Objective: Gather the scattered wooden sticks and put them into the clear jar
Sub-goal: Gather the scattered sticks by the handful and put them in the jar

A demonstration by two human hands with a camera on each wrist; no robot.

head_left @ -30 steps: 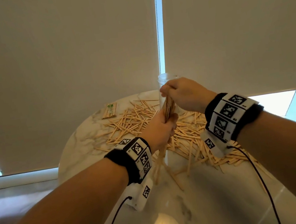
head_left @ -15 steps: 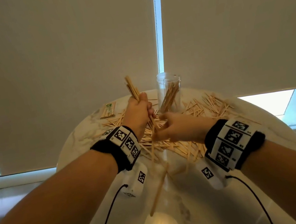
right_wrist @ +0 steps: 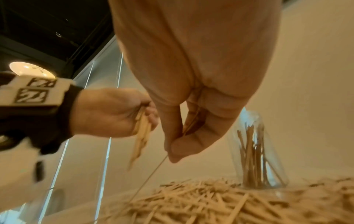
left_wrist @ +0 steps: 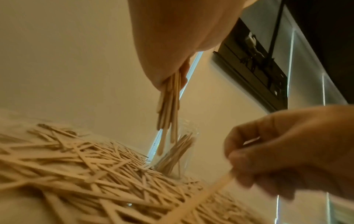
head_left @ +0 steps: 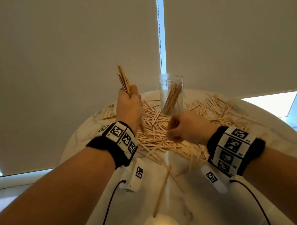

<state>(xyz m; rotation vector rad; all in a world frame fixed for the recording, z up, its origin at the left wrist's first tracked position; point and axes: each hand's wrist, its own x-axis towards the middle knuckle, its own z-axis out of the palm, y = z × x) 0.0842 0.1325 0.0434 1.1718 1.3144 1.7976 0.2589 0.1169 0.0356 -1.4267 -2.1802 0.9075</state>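
While the left hand point(head_left: 129, 103) grips a bundle point(head_left: 123, 79), the right hand point(head_left: 184, 127) pinches one stick point(left_wrist: 208, 191) — fingers curled.

One clear jar point(head_left: 172, 93) stands on one round table point(head_left: 277, 142). Inside the jar leans one cluster of wooden sticks point(head_left: 171, 99), too tightly packed to count. One large scattered heap of loose sticks point(head_left: 156, 130) covers the far half of the table, far too many to number. Two sticks point(head_left: 162, 190) lie apart on the near side, crossing each other. Two hands are in view: the left hand point(head_left: 129, 107) grips one bundle of sticks point(head_left: 123, 79), and the right hand point(head_left: 187, 127) pinches a single stick point(left_wrist: 203, 195). One small packet point(head_left: 109, 111) lies at the far left edge. Two roller blinds point(head_left: 57, 58) hang behind.
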